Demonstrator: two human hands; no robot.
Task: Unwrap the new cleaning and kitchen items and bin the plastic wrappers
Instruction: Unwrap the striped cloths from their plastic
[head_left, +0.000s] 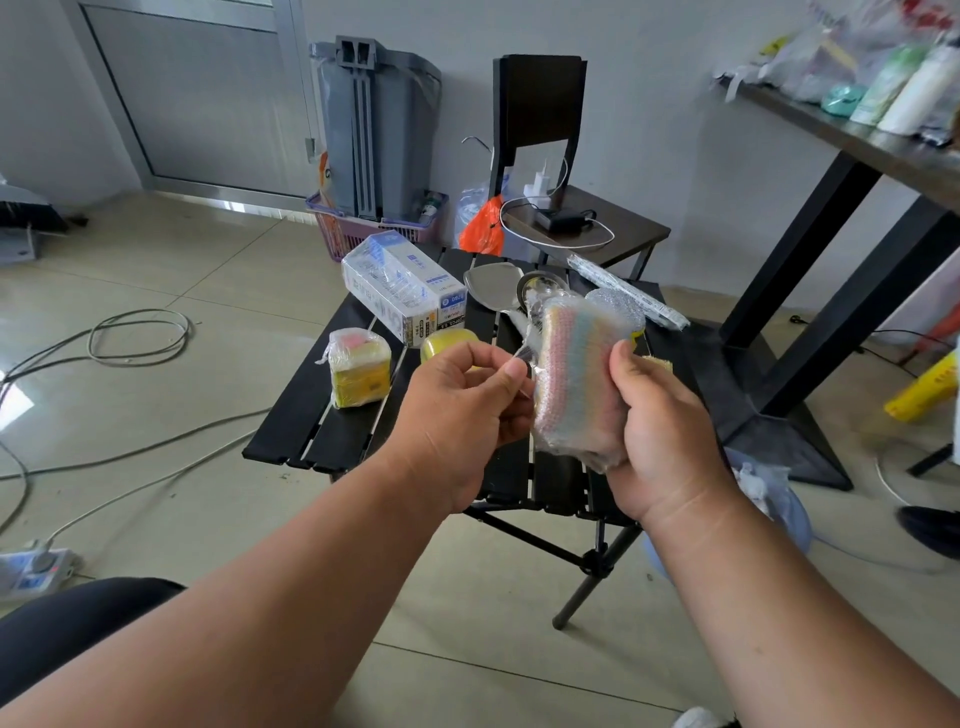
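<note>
My right hand (662, 421) grips a pack of pastel striped scouring pads (576, 374) in clear plastic, held upright above the black slatted table (311, 426). My left hand (462, 410) pinches a stretched edge of the clear wrapper (527, 338) at the pack's left side. On the table lie a wrapped yellow sponge pack (359, 374), a loose yellow sponge (447, 344), a white and blue box in plastic (402, 288), a metal spatula (491, 286), a ladle (540, 285) and a long wrapped item (626, 291).
A grey bin (374, 124) stands in a purple basket (363, 231) by the wall. A dark chair (576, 213) with a charger and an orange bag (485, 223) is behind the table. Cables (135, 338) cross the floor at left. A shelf table (852, 130) stands at right.
</note>
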